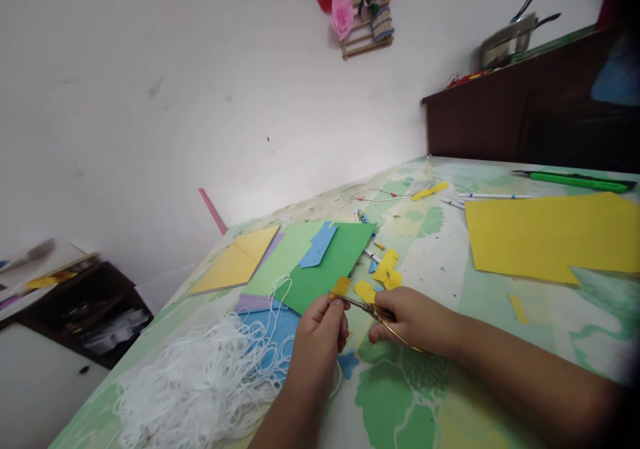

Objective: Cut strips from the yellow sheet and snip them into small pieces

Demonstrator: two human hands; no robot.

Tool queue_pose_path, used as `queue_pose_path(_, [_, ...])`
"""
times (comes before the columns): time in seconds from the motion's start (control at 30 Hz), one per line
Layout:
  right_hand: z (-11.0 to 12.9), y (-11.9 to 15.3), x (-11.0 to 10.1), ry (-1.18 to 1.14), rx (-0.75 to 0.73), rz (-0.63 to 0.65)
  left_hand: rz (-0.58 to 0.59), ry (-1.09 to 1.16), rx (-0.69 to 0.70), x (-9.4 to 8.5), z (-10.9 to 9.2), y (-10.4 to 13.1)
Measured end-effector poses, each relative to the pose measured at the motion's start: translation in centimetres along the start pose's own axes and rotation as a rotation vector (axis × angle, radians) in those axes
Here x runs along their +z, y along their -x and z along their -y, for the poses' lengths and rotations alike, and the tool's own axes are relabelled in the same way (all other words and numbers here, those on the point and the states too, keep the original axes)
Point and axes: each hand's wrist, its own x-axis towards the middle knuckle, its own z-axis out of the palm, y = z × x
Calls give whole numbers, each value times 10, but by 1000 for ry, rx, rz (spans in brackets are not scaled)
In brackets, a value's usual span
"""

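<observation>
slim metal scissors [373, 311] meet a squarish yellow paper scrap [342, 285].

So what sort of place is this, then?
Probably a crafting spot, perhaps in a home: a green-and-white patterned tablecloth bears a tangled heap of white string and a large yellow paper sheet, and the right hand holds gold-handled metal scissors.
</observation>
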Motion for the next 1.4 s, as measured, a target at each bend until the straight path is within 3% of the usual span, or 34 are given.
queue_pose_path(0.47, [-2, 0, 1, -10, 22, 2, 0, 20, 0, 1, -1, 2])
queue_pose_path(1.1, [-2, 5, -2, -52, -88, 1, 40, 72, 5, -1, 3, 1])
queue_pose_path(1.4, [-3, 4, -2, -47, -93, 20, -23, 141, 47, -1, 3, 1])
